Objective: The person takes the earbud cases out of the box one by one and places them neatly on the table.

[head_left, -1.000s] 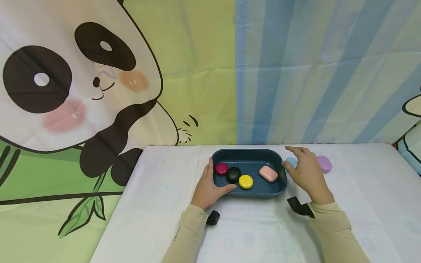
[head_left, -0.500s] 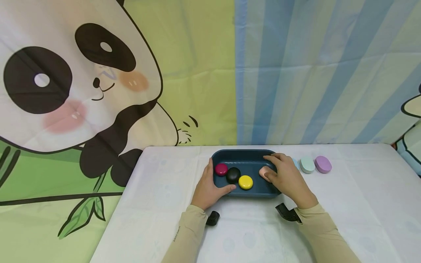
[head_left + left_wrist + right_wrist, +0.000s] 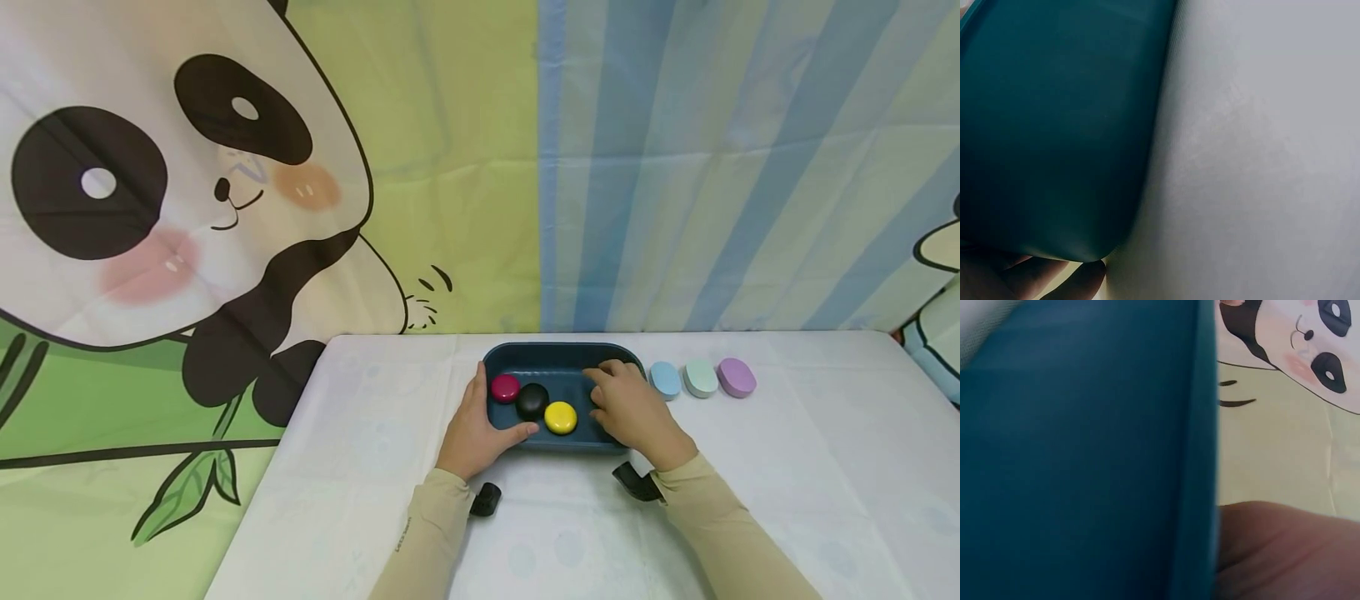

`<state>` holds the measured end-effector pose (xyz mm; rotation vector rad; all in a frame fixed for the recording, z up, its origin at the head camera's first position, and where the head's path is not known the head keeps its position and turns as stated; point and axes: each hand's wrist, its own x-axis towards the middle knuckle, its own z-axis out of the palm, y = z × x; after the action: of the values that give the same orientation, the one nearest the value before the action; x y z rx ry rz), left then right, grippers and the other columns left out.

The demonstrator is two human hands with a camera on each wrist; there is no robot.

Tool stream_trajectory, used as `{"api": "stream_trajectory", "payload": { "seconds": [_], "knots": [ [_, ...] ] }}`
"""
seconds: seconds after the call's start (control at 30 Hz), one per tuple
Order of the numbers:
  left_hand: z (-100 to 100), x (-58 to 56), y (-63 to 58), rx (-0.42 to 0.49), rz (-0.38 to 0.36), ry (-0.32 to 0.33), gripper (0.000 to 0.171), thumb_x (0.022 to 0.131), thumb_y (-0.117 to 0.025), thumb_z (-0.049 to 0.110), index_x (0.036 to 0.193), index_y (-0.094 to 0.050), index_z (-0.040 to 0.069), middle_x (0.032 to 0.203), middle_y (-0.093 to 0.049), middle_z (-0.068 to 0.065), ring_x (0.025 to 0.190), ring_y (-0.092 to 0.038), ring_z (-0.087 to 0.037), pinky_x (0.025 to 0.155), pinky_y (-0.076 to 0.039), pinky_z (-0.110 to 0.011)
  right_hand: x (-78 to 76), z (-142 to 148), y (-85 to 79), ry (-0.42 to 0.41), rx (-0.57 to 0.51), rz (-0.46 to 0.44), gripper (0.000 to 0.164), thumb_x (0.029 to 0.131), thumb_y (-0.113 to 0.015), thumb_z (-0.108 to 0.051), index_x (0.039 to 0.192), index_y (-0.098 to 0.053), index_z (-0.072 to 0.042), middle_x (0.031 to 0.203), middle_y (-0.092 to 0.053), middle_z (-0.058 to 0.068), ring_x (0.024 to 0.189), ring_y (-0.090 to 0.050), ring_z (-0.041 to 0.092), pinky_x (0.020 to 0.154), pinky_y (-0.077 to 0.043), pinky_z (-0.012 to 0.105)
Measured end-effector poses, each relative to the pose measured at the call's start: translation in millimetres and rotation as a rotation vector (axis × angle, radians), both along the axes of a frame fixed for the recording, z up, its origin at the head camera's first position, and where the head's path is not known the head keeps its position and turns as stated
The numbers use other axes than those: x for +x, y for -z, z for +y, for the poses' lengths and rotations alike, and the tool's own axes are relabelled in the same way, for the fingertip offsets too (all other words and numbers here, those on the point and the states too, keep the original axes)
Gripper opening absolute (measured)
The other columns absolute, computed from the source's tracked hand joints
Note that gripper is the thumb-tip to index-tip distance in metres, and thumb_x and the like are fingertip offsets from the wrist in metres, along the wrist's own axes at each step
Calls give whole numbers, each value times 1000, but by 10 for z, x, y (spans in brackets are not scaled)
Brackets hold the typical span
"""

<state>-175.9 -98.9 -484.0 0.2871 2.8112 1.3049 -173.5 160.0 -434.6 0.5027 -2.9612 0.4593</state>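
Observation:
A dark blue tray point(image 3: 577, 375) with rounded corners stands on the table. Its left end is held by my left hand point(image 3: 476, 429), thumb over the front rim and fingers along the outer side. Within lie a magenta round piece point(image 3: 505, 388), a black one point(image 3: 532, 402) and a yellow one point(image 3: 561, 417). My right hand point(image 3: 637, 412) reaches into the right part of the tray, thumb and fingers around a pink block that it almost wholly covers. In the left wrist view, fingertips point(image 3: 1079, 281) touch the tray's underside edge. The right wrist view mostly shows the tray's wall point(image 3: 1085, 456).
Right of the tray, a light blue piece point(image 3: 665, 380), a mint piece point(image 3: 701, 377) and a purple piece point(image 3: 737, 377) stand in a row on the white-covered table point(image 3: 832, 467). A panda-printed cloth point(image 3: 450, 167) hangs behind.
My right hand has moved left from beside the mint piece into the tray, over the pink block, uncovering the light blue and mint pieces. The left hand has stayed on the tray.

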Motion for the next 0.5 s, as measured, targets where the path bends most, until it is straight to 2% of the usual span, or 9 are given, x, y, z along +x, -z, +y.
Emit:
{"api": "stream_trajectory", "payload": {
  "seconds": [0.07,0.23,0.3,0.5],
  "knots": [
    [-2,1,3,-1,2,1,128,72,-75,74,163,-5,18,166,-20,-6,149,-29,-27,116,-33,-49,-18,-20,17,1,26,-22,48,81,-85,-12,124,-68,1,130,-57,27,117,-53,48,88,-54,53],
    [-4,-4,20,-3,8,1,128,72,-74,75,163,-5,18,166,-20,-6,149,-29,-27,116,-33,-49,-45,-48,62,11,73,-74,46,81,-84,-13,122,-69,2,129,-59,28,117,-53,49,90,-54,54],
    [-3,-7,24,-3,8,0,128,72,-75,74,163,-5,18,166,-20,-6,149,-29,-26,116,-33,-49,-48,-59,72,21,89,-103,53,82,-84,-14,129,-65,3,128,-59,29,114,-55,49,90,-54,54],
    [0,-5,18,-4,1,-3,126,73,-77,71,163,-5,18,166,-20,-6,149,-28,-27,117,-32,-50,-46,-94,60,18,102,-142,53,85,-79,-10,132,-60,6,124,-60,31,107,-58,48,88,-54,55]
  ]
}}
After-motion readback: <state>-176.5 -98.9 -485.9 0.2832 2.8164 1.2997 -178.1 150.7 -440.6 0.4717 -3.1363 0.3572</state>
